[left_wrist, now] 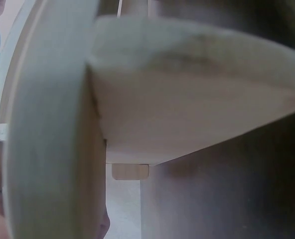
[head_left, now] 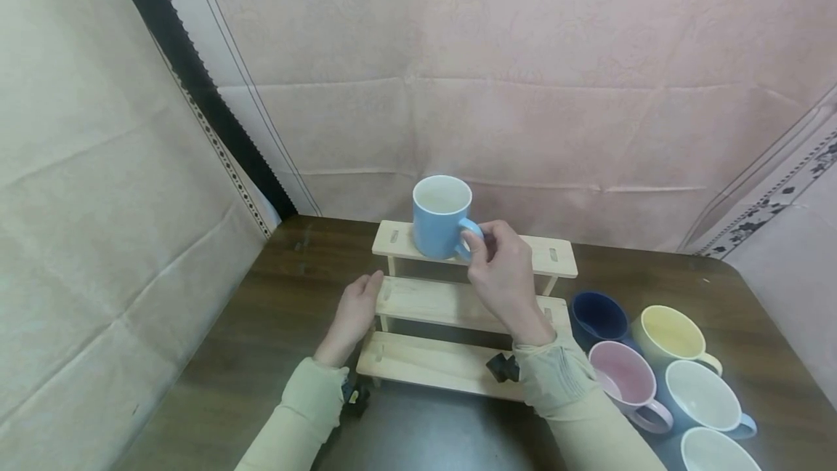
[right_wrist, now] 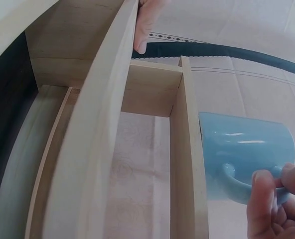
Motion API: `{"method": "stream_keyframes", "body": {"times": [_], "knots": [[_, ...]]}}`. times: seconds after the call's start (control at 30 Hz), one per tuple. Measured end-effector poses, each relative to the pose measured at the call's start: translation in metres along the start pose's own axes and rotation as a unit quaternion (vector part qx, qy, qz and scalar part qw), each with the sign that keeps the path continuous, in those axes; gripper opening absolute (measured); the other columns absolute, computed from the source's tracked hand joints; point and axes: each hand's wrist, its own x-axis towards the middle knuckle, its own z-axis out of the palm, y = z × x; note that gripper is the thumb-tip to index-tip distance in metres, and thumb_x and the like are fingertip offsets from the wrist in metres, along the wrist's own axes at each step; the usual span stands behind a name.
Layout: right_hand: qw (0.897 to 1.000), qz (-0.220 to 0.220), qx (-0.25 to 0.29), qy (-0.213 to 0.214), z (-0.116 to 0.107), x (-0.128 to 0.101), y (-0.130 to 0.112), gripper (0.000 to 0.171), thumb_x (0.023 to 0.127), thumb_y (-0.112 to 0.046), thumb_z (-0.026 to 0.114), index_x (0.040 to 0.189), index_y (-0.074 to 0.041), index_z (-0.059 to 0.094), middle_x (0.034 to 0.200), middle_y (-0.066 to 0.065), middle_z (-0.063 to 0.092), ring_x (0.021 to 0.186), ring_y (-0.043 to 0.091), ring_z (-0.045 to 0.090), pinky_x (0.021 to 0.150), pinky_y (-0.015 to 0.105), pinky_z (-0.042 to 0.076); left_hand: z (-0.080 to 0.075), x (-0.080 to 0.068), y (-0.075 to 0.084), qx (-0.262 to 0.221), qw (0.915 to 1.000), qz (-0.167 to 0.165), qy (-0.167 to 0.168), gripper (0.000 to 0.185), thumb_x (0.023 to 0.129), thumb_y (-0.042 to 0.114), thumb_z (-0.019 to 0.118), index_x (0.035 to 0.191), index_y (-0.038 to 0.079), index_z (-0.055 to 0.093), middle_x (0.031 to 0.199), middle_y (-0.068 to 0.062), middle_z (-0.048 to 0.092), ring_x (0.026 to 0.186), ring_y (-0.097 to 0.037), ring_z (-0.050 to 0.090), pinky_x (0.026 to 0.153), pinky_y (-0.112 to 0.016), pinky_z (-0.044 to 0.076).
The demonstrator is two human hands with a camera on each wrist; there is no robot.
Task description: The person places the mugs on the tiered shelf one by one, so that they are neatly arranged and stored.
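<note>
A light-blue mug (head_left: 434, 227) stands upright at the top tier of a three-step wooden shelf (head_left: 434, 358), left of its middle. My right hand (head_left: 505, 275) pinches the mug's handle between thumb and fingers. In the right wrist view, the mug's base (right_wrist: 201, 149) meets the top board. At the left end of the middle tier, my left hand (head_left: 353, 310) grips the board. In the left wrist view, parts of that hand appear on both sides of the board (left_wrist: 48, 129), while most of it is hidden.
Right of the shelf stand several mugs: dark blue (head_left: 598, 317), yellow (head_left: 673, 336), pink (head_left: 621, 373) and pale blue ones (head_left: 702, 395); one is cut off by the frame. A pale cloth (head_left: 523, 93) hangs behind the dark wooden table (head_left: 216, 384).
</note>
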Motion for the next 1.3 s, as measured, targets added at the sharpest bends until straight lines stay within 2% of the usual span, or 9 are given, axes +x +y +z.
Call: {"method": "stream_keyframes", "body": {"times": [0.23, 0.67, 0.8, 0.97, 1.07, 1.23, 1.3], "knots": [[1.0, 0.007, 0.005, -0.016, -0.003, 0.001, -0.002, 0.018, 0.095, -0.018, 0.065, 0.099, -0.001, 0.062, 0.081, 0.005, 0.062, 0.063, 0.015, 0.055, 0.054, 0.029, 0.049, -0.001, 0.0, 0.001, 0.0, 1.0, 0.0, 0.003, 0.042, 0.106, 0.04, 0.035, 0.093, 0.005, 0.056, 0.059, -0.002, 0.041, 0.045, -0.016, 0.038, 0.043, -0.026, 0.035], [0.994, 0.056, -0.011, -0.09, -0.015, 0.008, -0.012, 0.026, 0.099, -0.033, 0.057, 0.1, -0.007, 0.058, 0.076, 0.005, 0.055, 0.063, 0.019, 0.05, 0.052, 0.031, 0.045, -0.001, 0.003, 0.003, -0.011, 0.9999, 0.003, 0.001, 0.042, 0.106, 0.04, 0.035, 0.093, 0.005, 0.055, 0.058, -0.001, 0.04, 0.044, -0.015, 0.036, 0.041, -0.025, 0.033], [0.991, 0.076, -0.027, -0.104, -0.02, 0.008, -0.013, 0.035, 0.098, -0.042, 0.054, 0.103, -0.008, 0.06, 0.087, 0.006, 0.056, 0.068, 0.02, 0.05, 0.056, 0.033, 0.045, -0.001, 0.003, 0.004, -0.016, 0.9999, 0.006, 0.003, 0.043, 0.105, 0.04, 0.036, 0.093, 0.004, 0.055, 0.056, -0.001, 0.039, 0.042, -0.015, 0.036, 0.04, -0.025, 0.033], [0.99, 0.1, -0.049, -0.09, -0.031, 0.004, -0.015, 0.046, 0.097, -0.052, 0.051, 0.115, -0.01, 0.059, 0.109, 0.006, 0.053, 0.08, 0.021, 0.053, 0.068, 0.035, 0.045, 0.0, 0.002, 0.004, -0.015, 0.9999, 0.004, 0.002, 0.043, 0.105, 0.041, 0.037, 0.092, 0.004, 0.056, 0.055, 0.0, 0.039, 0.042, -0.014, 0.036, 0.04, -0.025, 0.034], [0.989, 0.103, -0.063, -0.09, -0.038, 0.0, -0.018, 0.046, 0.097, -0.052, 0.051, 0.116, -0.01, 0.059, 0.112, 0.005, 0.052, 0.084, 0.022, 0.053, 0.07, 0.036, 0.045, 0.001, 0.002, 0.003, -0.014, 0.9999, 0.0, 0.0, 0.042, 0.105, 0.04, 0.037, 0.092, 0.004, 0.055, 0.056, 0.0, 0.039, 0.042, -0.015, 0.036, 0.041, -0.025, 0.034], [0.983, 0.102, -0.088, -0.125, -0.051, -0.009, -0.023, 0.039, 0.098, -0.046, 0.054, 0.111, -0.01, 0.06, 0.111, 0.005, 0.052, 0.085, 0.022, 0.054, 0.07, 0.036, 0.047, 0.0, 0.0, 0.001, -0.011, 0.9999, -0.006, 0.001, 0.041, 0.105, 0.039, 0.036, 0.094, 0.005, 0.056, 0.058, -0.001, 0.04, 0.044, -0.016, 0.037, 0.042, -0.026, 0.034], [0.983, 0.097, -0.088, -0.125, -0.057, -0.014, -0.024, 0.036, 0.098, -0.043, 0.055, 0.111, -0.01, 0.06, 0.11, 0.005, 0.052, 0.086, 0.021, 0.056, 0.073, 0.037, 0.049, 0.001, 0.0, 0.0, -0.008, 0.9999, -0.008, 0.0, 0.041, 0.105, 0.039, 0.036, 0.094, 0.005, 0.055, 0.059, -0.002, 0.041, 0.045, -0.016, 0.038, 0.043, -0.027, 0.035]]}}
